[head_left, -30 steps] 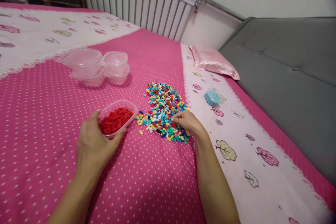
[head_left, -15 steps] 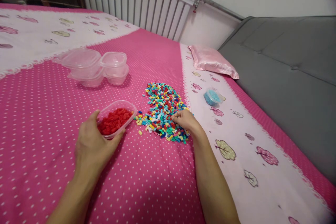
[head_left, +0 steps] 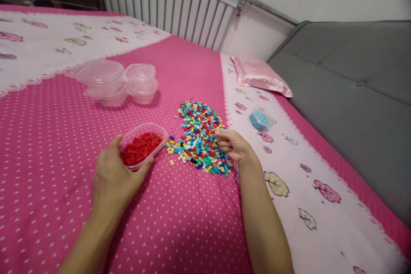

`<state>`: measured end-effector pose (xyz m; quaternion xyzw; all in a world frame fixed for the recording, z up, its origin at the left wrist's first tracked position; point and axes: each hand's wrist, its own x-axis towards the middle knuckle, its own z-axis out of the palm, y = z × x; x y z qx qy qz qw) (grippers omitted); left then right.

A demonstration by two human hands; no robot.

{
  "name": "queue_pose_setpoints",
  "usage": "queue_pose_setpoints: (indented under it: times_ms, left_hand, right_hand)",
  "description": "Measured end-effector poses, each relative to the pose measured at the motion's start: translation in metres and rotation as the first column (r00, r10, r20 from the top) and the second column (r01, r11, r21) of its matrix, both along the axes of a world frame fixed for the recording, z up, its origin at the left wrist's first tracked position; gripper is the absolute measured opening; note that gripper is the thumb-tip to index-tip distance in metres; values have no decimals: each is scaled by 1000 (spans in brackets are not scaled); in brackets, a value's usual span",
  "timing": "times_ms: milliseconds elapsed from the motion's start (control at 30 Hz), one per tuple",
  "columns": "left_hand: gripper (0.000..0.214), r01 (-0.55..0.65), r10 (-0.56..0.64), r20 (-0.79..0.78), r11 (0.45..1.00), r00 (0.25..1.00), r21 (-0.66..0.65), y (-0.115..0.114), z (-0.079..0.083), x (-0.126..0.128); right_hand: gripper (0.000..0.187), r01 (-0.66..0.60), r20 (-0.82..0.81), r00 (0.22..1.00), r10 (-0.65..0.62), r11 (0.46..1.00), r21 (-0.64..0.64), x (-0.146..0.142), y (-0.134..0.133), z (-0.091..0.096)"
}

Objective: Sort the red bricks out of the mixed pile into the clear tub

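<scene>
My left hand (head_left: 117, 171) is curled round the near left side of a clear plastic container (head_left: 164, 139), thumb on the right of it and fingers on the left. Small red toy bricks (head_left: 141, 147) fill much of the container, which tilts slightly on the bed. To its right lies a loose heap of mixed-colour toy bricks (head_left: 202, 145). Over the heap's right side is my right hand (head_left: 233, 143), thumb and forefinger pinched, with a small red toy brick (head_left: 213, 131) at the tips. The other fingers are folded in.
Stacked clear containers (head_left: 139, 75) stand at the back left. A small container of light blue bricks (head_left: 260, 119) sits on the right, beyond the heap. A pink pillow (head_left: 260, 75) rests near the grey headboard (head_left: 346, 94). A radiator (head_left: 173, 4) lines the back wall.
My right hand has risen a little from the heap and shifted right and away from me, still pinched. My left hand and the container have stayed in place.
</scene>
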<state>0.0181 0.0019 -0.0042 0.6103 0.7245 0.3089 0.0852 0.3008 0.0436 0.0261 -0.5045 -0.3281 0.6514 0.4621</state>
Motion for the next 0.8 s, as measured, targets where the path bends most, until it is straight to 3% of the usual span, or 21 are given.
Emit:
queue_pose_setpoints:
  times_ms: [167, 267, 400, 500, 600, 800]
  left_hand:
    - [90, 14, -14, -4, 1000, 1000, 9, 1, -1, 0]
    - [90, 16, -16, -18, 1000, 1000, 2, 1, 0, 0]
    - [91, 14, -14, -19, 1000, 1000, -2, 1, 0, -1]
    - [92, 11, -11, -19, 1000, 1000, -4, 1, -1, -1]
    - [93, 10, -10, -19, 1000, 1000, 0, 1, -1, -1]
    - [92, 16, -16, -13, 1000, 1000, 7, 1, -1, -1]
  right_hand:
    - [11, -48, -397, 918, 20, 997, -61, 5, 2, 6]
    - [4, -55, -531, 847, 17, 997, -55, 7, 3, 7]
    - [14, 47, -618, 781, -93, 995, -90, 7, 4, 6]
    - [24, 110, -603, 781, -161, 987, -120, 7, 5, 6]
    - [28, 147, -527, 829, -187, 982, -118, 5, 6, 7]
    - [23, 164, -201, 967, -159, 986, 10, 2, 6, 2]
